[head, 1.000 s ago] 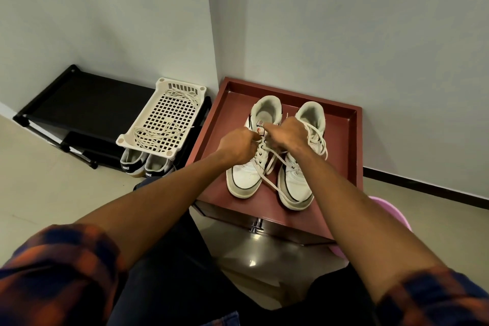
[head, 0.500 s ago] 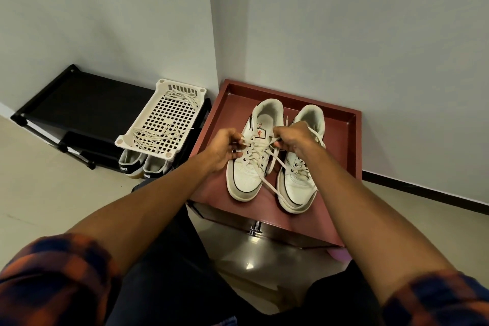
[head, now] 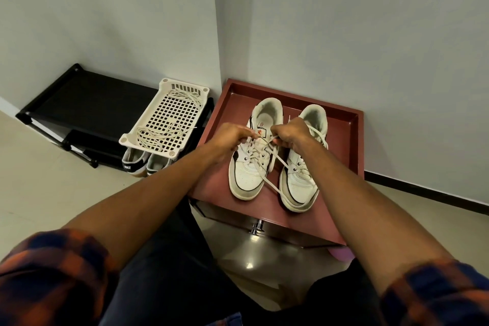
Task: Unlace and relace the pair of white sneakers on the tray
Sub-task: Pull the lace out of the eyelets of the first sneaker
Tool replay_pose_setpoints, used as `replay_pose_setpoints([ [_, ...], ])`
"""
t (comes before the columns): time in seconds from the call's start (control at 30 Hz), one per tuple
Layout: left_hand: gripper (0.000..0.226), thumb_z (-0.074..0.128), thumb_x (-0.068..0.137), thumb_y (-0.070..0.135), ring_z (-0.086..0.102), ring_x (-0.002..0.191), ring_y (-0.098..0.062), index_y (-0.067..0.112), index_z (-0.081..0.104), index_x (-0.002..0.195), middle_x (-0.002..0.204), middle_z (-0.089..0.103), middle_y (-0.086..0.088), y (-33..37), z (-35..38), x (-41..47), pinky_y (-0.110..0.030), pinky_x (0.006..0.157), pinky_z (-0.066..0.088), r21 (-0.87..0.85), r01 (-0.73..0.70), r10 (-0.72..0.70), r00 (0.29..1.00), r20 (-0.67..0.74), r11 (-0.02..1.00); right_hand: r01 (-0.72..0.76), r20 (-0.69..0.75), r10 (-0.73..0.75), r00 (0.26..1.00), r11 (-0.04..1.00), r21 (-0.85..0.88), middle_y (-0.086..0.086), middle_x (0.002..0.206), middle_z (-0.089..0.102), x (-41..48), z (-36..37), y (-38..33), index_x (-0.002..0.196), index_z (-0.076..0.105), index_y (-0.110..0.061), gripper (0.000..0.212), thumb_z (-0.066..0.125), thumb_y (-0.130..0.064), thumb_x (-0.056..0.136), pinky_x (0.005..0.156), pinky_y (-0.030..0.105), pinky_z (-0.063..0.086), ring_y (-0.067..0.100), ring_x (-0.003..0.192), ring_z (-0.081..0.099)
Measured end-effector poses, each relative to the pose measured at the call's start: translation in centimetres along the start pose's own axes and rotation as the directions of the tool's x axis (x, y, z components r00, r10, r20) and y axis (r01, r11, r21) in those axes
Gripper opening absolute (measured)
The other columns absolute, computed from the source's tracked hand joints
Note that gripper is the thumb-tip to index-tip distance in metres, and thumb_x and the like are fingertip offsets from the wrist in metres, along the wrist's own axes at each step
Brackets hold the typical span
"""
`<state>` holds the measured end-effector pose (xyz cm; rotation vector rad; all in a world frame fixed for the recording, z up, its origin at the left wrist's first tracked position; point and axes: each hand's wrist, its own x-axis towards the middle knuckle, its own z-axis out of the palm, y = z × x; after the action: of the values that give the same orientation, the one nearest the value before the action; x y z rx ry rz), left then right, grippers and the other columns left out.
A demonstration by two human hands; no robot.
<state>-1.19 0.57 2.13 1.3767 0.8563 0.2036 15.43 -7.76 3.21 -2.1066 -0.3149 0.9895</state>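
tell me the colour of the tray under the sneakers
The tray is dark red; head view.

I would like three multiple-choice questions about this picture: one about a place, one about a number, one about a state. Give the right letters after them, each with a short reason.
1. Where does the white perforated basket rest?
A. on the black shoe rack
B. on the bare floor
C. on the person's lap

2. How many white sneakers stand on the red-brown tray?
A. one
B. two
C. four

3. What are the left hand and right hand doing?
A. lying flat on the tray
B. pinching the lace of one sneaker
C. lifting the basket

Answers:
1 A, the basket lies on the rack's top.
2 B, one pair stands side by side.
3 B, both hands hold lace ends above the sneaker on the picture's left.
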Motion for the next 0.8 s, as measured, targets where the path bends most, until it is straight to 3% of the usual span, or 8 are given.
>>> replay_pose_setpoints([
  [0.07,0.019,0.051,0.089,0.01,0.033,0.052,-0.007,0.011,0.064,0.075,0.062,0.061,0.005,-0.3,-1.2,-0.7,-0.02,0.045,0.02,-0.337,0.09,-0.099,0.995,-0.009,0.937,-0.001,-0.011,0.001,1.0,1.0,0.011,0.014,0.075,0.072,0.2,0.0,0.1,0.096,0.068,0.007,0.019,0.076,-0.006,0.084,0.053,0.027,0.06,0.022,0.06,0.074],
  [0.13,0.022,0.047,0.084,0.01,0.029,0.05,-0.009,0.014,0.055,0.064,0.061,0.061,-0.001,-1.1,-2.5,-1.0,-0.021,0.042,0.016,-0.393,0.11,-0.131,0.991,-0.026,0.913,0.0,-0.02,0.0,1.0,1.0,0.014,0.012,0.073,0.07,0.3,0.0,0.0,0.094,0.067,0.006,0.017,0.076,-0.005,0.084,0.058,0.029,0.062,0.023,0.063,0.075],
  [0.23,0.04,0.05,0.094,0.028,0.031,0.047,-0.012,0.016,0.059,0.057,0.056,0.059,-0.001,-1.8,-3.5,-1.3,-0.021,0.041,0.021,0.047,0.092,-0.091,0.996,-0.012,0.995,0.003,-0.033,-0.002,0.999,1.0,0.006,0.013,0.072,0.07,0.3,0.3,0.0,0.093,0.067,0.006,0.016,0.075,-0.005,0.085,0.07,0.035,0.064,0.026,0.072,0.077],
  [0.3,0.047,0.052,0.098,0.048,0.043,0.049,-0.008,0.017,0.07,0.068,0.056,0.058,0.008,-1.1,-2.9,-1.3,-0.017,0.047,0.033,0.396,0.017,-0.043,0.997,0.058,0.918,0.004,-0.043,-0.003,0.999,1.0,0.003,0.014,0.074,0.072,0.4,0.4,0.0,0.094,0.066,0.006,0.017,0.075,-0.006,0.085,0.074,0.037,0.064,0.025,0.069,0.077],
  [0.43,0.033,0.056,0.1,0.04,0.05,0.055,-0.005,0.019,0.075,0.082,0.059,0.059,0.012,0.1,-0.9,-0.3,-0.025,0.06,0.041,0.578,-0.222,0.136,0.973,0.188,0.785,0.004,-0.061,-0.004,0.998,1.0,0.0,0.014,0.075,0.072,0.5,0.6,0.1,0.095,0.066,0.006,0.02,0.076,-0.008,0.085,0.075,0.038,0.065,0.024,0.064,0.075],
  [0.63,0.036,0.052,0.1,0.024,0.055,0.076,-0.007,0.016,0.075,0.073,0.084,0.07,0.007,0.7,-0.4,-1.2,-0.026,0.07,0.038,0.069,-0.093,0.091,0.996,0.024,0.993,-0.001,-0.074,0.001,0.997,1.0,0.005,0.013,0.076,0.072,-0.1,0.6,0.1,0.095,0.066,0.005,0.021,0.078,-0.009,0.084,0.065,0.034,0.064,0.022,0.06,0.075],
  [0.73,0.035,0.052,0.09,0.016,0.051,0.066,-0.014,0.013,0.062,0.057,0.07,0.063,-0.002,0.2,-2.2,-1.8,-0.027,0.061,0.036,-0.402,-0.035,0.008,0.998,-0.07,0.915,-0.004,-0.074,0.006,0.997,1.0,0.028,0.014,0.077,0.072,-0.2,0.6,0.1,0.096,0.065,0.005,0.019,0.076,-0.005,0.084,0.057,0.029,0.062,0.02,0.055,0.072],
  [0.8,0.036,0.051,0.082,0.012,0.052,0.056,-0.012,0.015,0.054,0.047,0.068,0.053,-0.008,-0.2,-2.9,-2.3,-0.024,0.052,0.031,-0.439,0.0,-0.036,0.997,-0.073,0.898,-0.003,-0.08,0.006,0.997,0.999,0.037,0.014,0.078,0.07,-0.3,0.7,0.1,0.093,0.065,0.004,0.015,0.075,-0.003,0.084,0.065,0.033,0.064,0.019,0.055,0.07],
])
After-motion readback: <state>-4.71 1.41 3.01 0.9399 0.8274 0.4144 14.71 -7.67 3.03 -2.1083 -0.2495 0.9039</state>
